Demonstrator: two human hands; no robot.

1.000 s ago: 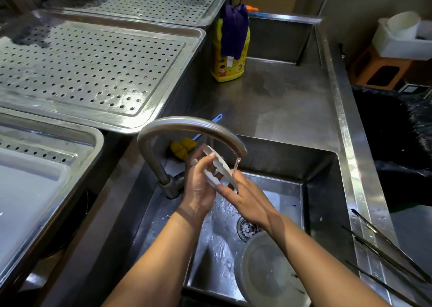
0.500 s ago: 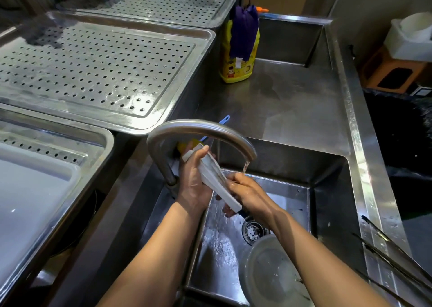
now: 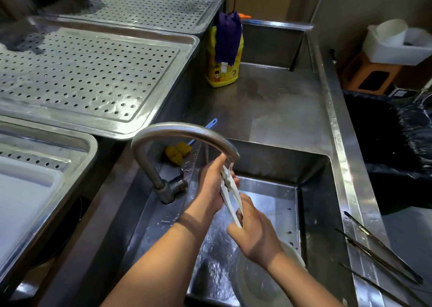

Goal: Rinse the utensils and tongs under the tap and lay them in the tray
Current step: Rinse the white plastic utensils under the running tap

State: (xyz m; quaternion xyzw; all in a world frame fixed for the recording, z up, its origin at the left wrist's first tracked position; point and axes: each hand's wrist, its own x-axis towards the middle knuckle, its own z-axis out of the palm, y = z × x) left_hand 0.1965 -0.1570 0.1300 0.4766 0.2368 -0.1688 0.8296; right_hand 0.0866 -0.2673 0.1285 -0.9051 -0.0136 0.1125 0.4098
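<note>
Under the tap [image 3: 184,131], above the wet steel sink [image 3: 313,201]; left hand [image 3: 210,190] and right hand [image 3: 254,236] grip tongs [image 3: 232,193].

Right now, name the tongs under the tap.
The white tongs, gripped by left hand and right hand beneath the tap; the dark metal tongs lie on the sink rim.

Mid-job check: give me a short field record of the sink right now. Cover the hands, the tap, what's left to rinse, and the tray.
left hand: grips the upper end of the white tongs, just under the spout
right hand: grips their lower end, over the sink
tap: running, a thin stream lands on the tongs
in sink: a pale bowl near the front
left to rinse: metal tongs lying across the right rim
tray: perforated tray to the left, wet
</note>
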